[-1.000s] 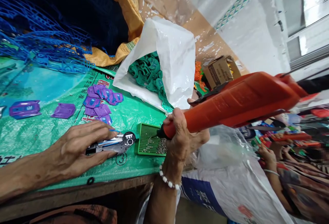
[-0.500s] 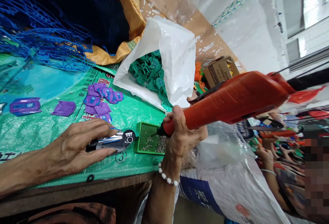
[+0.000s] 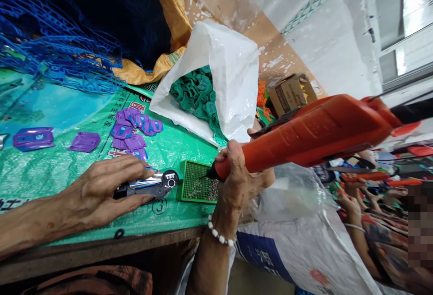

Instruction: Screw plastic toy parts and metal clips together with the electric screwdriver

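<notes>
My left hand (image 3: 108, 184) lies low over the green sheet, with thumb and fingers closed around a small black and silver-blue plastic assembly (image 3: 166, 180) with a round end. Its exact kind I cannot make out. In my right hand (image 3: 238, 180) is a red-orange electric screwdriver (image 3: 314, 130), held at a slant with its thin bit pointing left and down. The bit is over a green gridded tray (image 3: 185, 195) of small screws (image 3: 210, 190); whether it touches a screw I cannot tell. Part of the tray is hidden behind my right hand.
Purple plastic pieces (image 3: 134, 142) lie piled and loose on the left. A white bag (image 3: 233, 78) of green parts (image 3: 194, 89) stands behind the tray. Blue plastic frames (image 3: 67, 60) and a cardboard box (image 3: 289, 94) are farther back. Another person's hand (image 3: 352, 205) shows at right.
The rear end of the screwdriver has shifted slightly to the right. The bit stays over the tray, and my left hand keeps its hold and place.
</notes>
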Available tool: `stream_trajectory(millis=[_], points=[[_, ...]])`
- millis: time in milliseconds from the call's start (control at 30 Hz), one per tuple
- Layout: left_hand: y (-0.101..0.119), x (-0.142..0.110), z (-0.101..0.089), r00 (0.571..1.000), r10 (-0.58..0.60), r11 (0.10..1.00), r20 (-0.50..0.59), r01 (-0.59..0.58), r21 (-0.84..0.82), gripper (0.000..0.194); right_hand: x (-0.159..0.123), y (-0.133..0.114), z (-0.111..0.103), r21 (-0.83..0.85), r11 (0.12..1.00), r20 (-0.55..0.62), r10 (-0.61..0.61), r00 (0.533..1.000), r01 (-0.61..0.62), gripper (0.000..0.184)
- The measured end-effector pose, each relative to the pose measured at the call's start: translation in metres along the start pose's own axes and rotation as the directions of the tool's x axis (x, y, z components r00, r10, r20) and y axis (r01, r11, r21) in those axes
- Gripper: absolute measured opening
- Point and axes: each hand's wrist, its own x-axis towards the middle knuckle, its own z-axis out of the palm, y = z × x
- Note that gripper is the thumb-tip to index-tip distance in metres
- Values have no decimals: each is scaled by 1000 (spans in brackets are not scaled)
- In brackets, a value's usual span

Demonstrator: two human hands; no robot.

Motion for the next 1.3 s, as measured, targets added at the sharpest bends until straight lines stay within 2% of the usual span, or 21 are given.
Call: stream_trajectory(millis=[133,333,533,767,1033,1167,1300], points=[[-2,0,0,1000,10,1000,4,-10,-6,15,0,0,0,41,999,3,-7,1000,7,29],[-4,-3,0,1000,23,1000,21,-23,18,19,-1,-2,1,50,999,2,12,1000,-12,31],[-6,-2,0,998,63,997,4,-63,47,17,-2,-1,0,27,1000,18,12,1000,-13,44],[-3,0,-1,999,35,999,13,-35,28,15,-1,-3,3,64,998,34,24,999,-26,49],[-4,-3,4,999,-19,1000,-28,19,1,18,2,-10,3,134,990,5,32,999,-33,30],[-2,-1,7,999,-45,998,-26,44,-47,18,10,-31,4,222,975,29,8,1000,-14,34],[1,4,7,997,-61,997,-39,59,-54,17,10,-66,19,378,923,40,-99,994,77,10]])
